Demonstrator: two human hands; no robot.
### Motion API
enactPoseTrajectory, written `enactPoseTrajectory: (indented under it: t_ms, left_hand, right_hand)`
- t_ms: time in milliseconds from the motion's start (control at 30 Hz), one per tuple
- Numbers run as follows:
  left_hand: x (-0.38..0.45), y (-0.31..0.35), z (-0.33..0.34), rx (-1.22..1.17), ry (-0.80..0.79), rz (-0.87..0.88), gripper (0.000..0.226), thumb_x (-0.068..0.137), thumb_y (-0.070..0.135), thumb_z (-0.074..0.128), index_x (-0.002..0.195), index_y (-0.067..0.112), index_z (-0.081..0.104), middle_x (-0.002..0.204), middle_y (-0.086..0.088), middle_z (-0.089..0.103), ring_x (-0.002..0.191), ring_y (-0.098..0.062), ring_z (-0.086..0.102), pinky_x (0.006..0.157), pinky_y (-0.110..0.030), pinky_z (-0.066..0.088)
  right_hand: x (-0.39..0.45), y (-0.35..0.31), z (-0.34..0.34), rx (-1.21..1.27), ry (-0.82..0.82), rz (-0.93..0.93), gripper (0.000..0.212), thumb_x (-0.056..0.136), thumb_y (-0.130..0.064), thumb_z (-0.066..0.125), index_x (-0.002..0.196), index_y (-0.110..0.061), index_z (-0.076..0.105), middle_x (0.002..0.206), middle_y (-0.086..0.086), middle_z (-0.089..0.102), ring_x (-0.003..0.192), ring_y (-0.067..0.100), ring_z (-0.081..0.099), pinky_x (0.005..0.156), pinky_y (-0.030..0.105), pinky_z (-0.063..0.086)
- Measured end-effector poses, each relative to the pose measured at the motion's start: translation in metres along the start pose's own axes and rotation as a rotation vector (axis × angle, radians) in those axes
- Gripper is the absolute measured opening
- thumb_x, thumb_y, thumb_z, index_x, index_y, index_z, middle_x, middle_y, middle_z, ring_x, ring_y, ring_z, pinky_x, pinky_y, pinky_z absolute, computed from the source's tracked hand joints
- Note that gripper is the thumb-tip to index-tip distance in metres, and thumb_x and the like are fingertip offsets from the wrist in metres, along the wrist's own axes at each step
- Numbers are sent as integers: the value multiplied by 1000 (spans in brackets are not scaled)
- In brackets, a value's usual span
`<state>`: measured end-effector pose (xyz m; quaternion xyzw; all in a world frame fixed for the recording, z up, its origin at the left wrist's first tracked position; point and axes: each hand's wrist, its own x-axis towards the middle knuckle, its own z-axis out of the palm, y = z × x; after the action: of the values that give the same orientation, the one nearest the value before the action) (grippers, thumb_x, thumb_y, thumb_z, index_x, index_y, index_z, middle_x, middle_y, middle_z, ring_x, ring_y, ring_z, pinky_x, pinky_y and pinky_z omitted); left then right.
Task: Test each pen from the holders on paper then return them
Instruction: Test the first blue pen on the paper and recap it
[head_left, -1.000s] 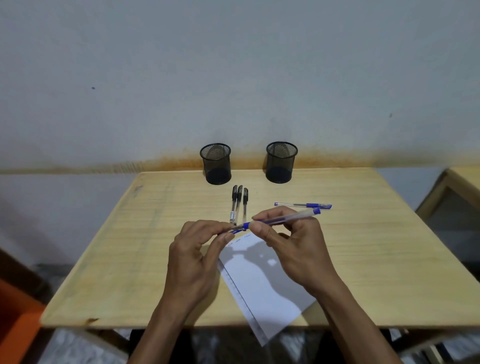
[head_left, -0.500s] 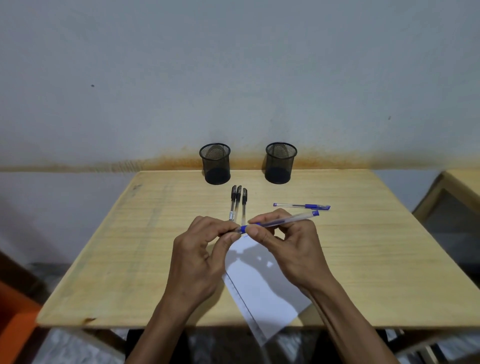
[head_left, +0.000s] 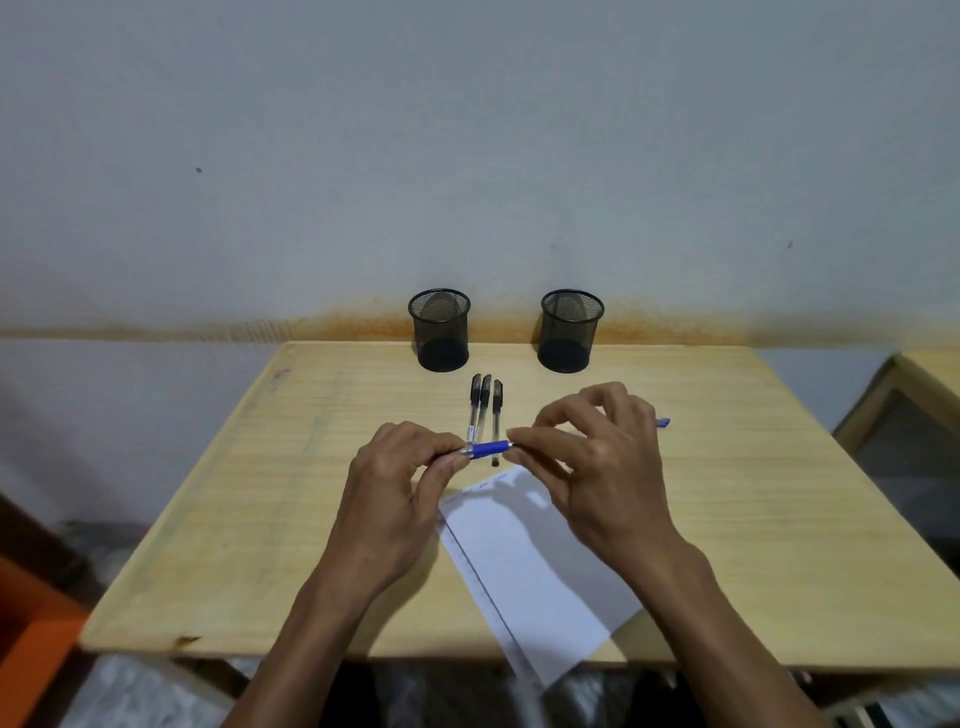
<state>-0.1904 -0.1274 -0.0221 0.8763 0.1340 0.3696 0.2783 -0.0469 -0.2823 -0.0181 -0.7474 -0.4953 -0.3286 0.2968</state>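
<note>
A blue pen (head_left: 491, 448) is held level between my hands, just above the top edge of the white paper (head_left: 535, 566). My left hand (head_left: 395, 488) grips its left part and hides most of the barrel. The thumb and forefinger of my right hand (head_left: 602, 467) pinch its right end, with the other fingers raised. Three black pens (head_left: 484, 410) lie side by side on the wooden table (head_left: 260, 519) behind my hands. A second blue pen (head_left: 662, 422) shows only its tip past my right hand. The left mesh holder (head_left: 440, 332) and the right mesh holder (head_left: 570, 332) stand at the far edge, with no pens visible in them.
The paper overhangs the table's near edge. A grey wall rises right behind the holders. Another wooden table (head_left: 924, 374) stands at the right, and an orange object (head_left: 31, 649) sits low at the left.
The pen's clear barrel no longer sticks out to the right of my right hand. Only a short blue section now shows between my hands. My right fingers have spread and lifted.
</note>
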Motion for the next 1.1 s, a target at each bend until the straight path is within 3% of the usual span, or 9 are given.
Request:
enactPoseTrajectory:
  t_ms: [100,167,267,367,500,700,867,1000,1100]
  left_hand:
    - [3,-4,3,-14,10,-3,22,90,34,58,97,21,74,89,15,67,87,-10,59,75,-41,50]
    - [6,-6,5,-23,39,-32,22,90,32,65,107,20,73,96,14,67,92,-8,60,79,-36,51]
    - [4,-17,9,2,4,-203,53,87,40,72,135,24,57,118,10,62,110,-7,56,90,-28,47]
    - [-10,-41,17,131,-84,-364,60,89,58,58,140,27,50,134,6,57,128,-14,49,105,-41,42]
    - [-29,-69,30,387,-232,-365,79,90,75,17,136,23,55,145,1,52,140,-17,38,115,-43,29]
    - [-34,-72,35,496,-268,-319,84,90,78,9,138,25,52,151,2,44,146,-17,28,119,-44,19]
    - [-35,-73,35,522,-287,-312,82,90,76,11,137,24,53,150,1,45,145,-18,30,119,-45,21]
    - [-34,-75,36,538,-300,-316,80,90,76,14,137,24,54,149,0,47,144,-19,31,118,-45,22]
    - [-34,-74,37,549,-294,-315,78,91,75,17,136,23,55,147,-1,49,143,-20,33,118,-45,23]
  right_hand:
    - [0,2,7,21,-3,10,23,90,-42,63,92,-28,81,89,-6,68,88,27,54,73,38,36]
    - [-1,3,14,42,-24,80,20,89,-40,67,92,-27,81,83,-6,66,85,24,53,71,38,37]
    - [2,9,29,90,-137,429,13,88,-34,77,93,-23,82,80,-5,69,87,22,53,75,43,44]
    - [12,21,50,109,-259,804,21,92,-39,69,94,-22,81,89,-2,76,99,24,59,90,45,49]
    - [28,30,83,72,-370,1034,23,90,-41,66,85,-22,79,82,-2,75,90,25,66,91,41,48]
    - [38,34,114,-54,-437,1068,23,92,-39,62,87,-19,72,85,1,72,89,26,63,79,37,33]
    - [37,36,113,-89,-427,1028,35,93,-51,60,81,-20,71,83,1,71,92,27,63,88,41,45]
    - [33,53,84,-161,-356,941,27,99,-36,55,111,-21,74,111,4,70,111,28,56,94,43,44]
    - [22,82,63,-271,-514,820,30,98,-29,55,125,-25,69,127,3,60,124,28,46,96,43,36]
